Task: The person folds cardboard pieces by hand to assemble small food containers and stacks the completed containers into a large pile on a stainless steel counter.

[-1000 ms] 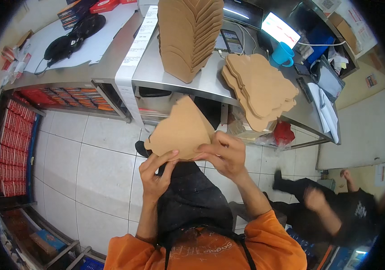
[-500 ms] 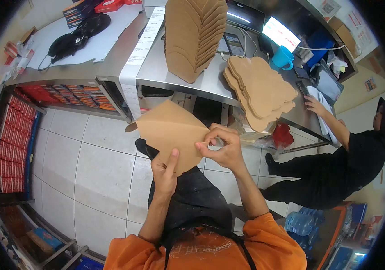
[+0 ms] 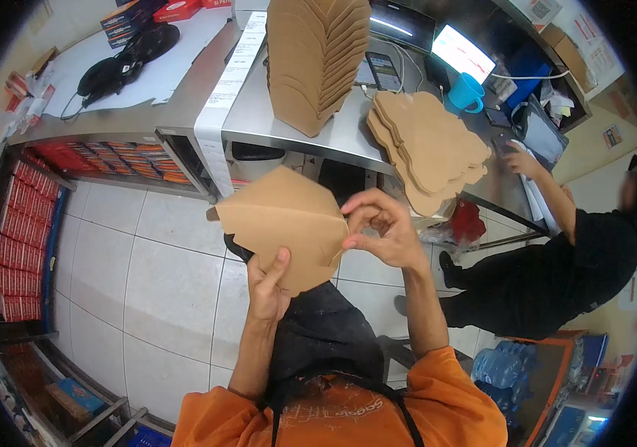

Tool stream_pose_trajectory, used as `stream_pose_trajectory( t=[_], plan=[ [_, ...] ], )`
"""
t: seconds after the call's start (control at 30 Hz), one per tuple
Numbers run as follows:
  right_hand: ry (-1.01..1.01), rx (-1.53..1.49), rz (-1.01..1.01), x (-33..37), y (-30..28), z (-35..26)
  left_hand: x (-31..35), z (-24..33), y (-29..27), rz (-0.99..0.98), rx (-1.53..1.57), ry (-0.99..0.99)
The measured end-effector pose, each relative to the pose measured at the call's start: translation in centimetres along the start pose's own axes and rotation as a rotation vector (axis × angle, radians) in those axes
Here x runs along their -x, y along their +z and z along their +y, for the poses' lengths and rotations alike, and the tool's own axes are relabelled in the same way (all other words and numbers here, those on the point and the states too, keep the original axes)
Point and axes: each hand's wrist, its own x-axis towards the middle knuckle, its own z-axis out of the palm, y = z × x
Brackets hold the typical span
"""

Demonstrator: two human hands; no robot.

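Observation:
A brown cardboard food box (image 3: 277,216), partly folded, is held up in front of my body, above my lap. My left hand (image 3: 267,287) is closed on its lower left part, with the thumb on the near face and the fingers behind it. On its right edge my right hand (image 3: 382,227) has curled fingers and thumb around a side flap; part of that flap is hidden. Beyond, on the steel table, rises a tall nested stack of folded cardboard boxes (image 3: 303,82). To its right lies a pile of flat cardboard blanks (image 3: 437,149), jutting past the table edge.
The steel table (image 3: 247,123) also carries phones (image 3: 384,72), a blue mug (image 3: 467,93) and a lit screen (image 3: 461,54). A co-worker in black (image 3: 542,261) stands at the right, one arm over the table. Red boxes (image 3: 24,246) fill a shelf at left.
My right hand has moved slightly right and its fingers have spread a little at the box's edge. The box has turned a little. The co-worker's hand and foot have shifted.

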Motion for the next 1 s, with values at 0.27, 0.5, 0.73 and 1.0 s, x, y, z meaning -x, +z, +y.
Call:
stream_pose_trajectory(
  t=[0.27, 0.5, 0.73, 1.0],
  plan=[
    [-0.234, 0.383, -0.074, -0.9, -0.3, 0.3, 0.0, -0.2, 1.6, 0.090, -0.050, 0.057],
    [-0.163, 0.485, -0.132, -1.6, -0.2, 0.9, 0.0, -2.1, 0.3, 0.107, -0.176, 0.109],
    [-0.200, 0.432, -0.118, -1.1, 0.5, 0.1, -0.3, 0.1, 0.6, 0.031, 0.042, -0.065],
    [0.348, -0.108, -0.246, -2.1, -0.9, 0.7, 0.6, 0.7, -0.3, -0.134, -0.019, -0.205]
  ],
)
